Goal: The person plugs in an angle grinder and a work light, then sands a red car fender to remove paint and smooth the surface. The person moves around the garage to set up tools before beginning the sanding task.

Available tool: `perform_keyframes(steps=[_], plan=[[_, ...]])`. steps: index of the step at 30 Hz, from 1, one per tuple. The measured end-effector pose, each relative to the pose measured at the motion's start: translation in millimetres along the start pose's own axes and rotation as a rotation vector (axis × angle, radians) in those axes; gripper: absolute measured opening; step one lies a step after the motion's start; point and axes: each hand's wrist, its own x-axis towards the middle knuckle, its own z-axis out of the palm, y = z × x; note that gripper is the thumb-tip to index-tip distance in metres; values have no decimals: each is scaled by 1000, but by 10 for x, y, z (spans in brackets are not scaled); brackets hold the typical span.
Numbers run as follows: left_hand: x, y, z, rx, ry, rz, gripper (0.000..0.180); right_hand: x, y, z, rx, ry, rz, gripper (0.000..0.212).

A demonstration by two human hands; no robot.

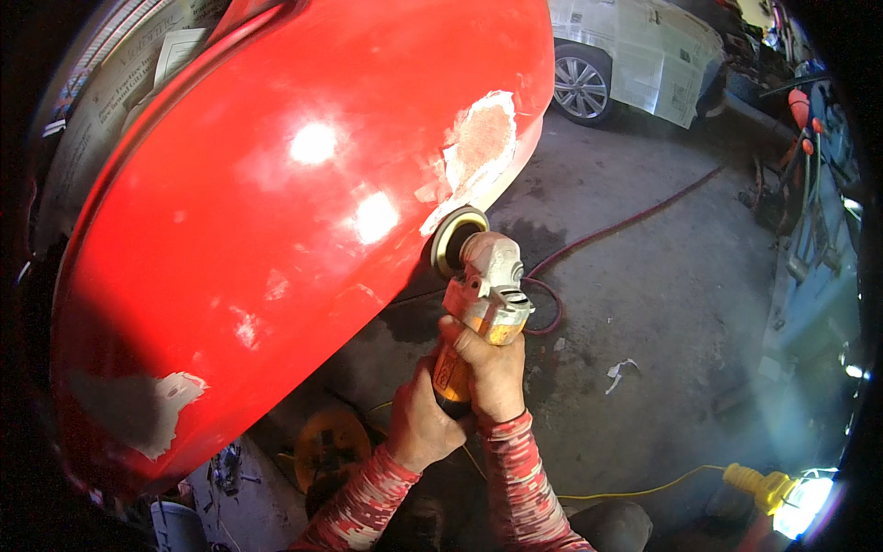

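Note:
Both my hands are wrapped around an angle grinder (497,308) with a yellow body and a grey metal head. My left hand (423,419) grips the rear of its body, and my right hand (494,373) closes around it just behind the head. The round disc (457,241) stands on edge against the lower edge of a red car body panel (267,212). Right above the disc, a rough pale patch (483,147) shows where the paint is gone. A second bare grey patch (147,409) lies at the panel's lower left.
A dark red hose (625,216) curls across the concrete floor (671,304). At the lower right a yellow work light (763,488) glows, its yellow cord trailing left. A paper-covered car with a silver wheel (581,83) stands behind. A bucket (179,526) sits beneath the panel.

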Motion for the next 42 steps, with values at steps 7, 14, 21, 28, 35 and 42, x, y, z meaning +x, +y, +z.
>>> perform_keyframes(steps=[7, 14, 21, 28, 35, 42], plan=[[-40, 8, 35, 2, 30, 26, 86, -25, -45, 2, -67, -26, -3, 30], [-77, 155, 55, -42, 35, -20, 82, -41, -173, -18, -55, -76, 34, 33], [-122, 170, 61, -72, 3, -70, 84, -87, -243, 2, -87, -81, 41, 36], [-106, 177, 61, -68, 16, -53, 83, -85, -204, -9, -99, -59, 39, 32], [-24, 166, 61, -28, 26, -15, 79, 15, -170, -54, -126, -65, 55, 34], [109, 148, 60, 35, -53, -79, 71, 151, -114, -105, 39, -39, 36, 29]])
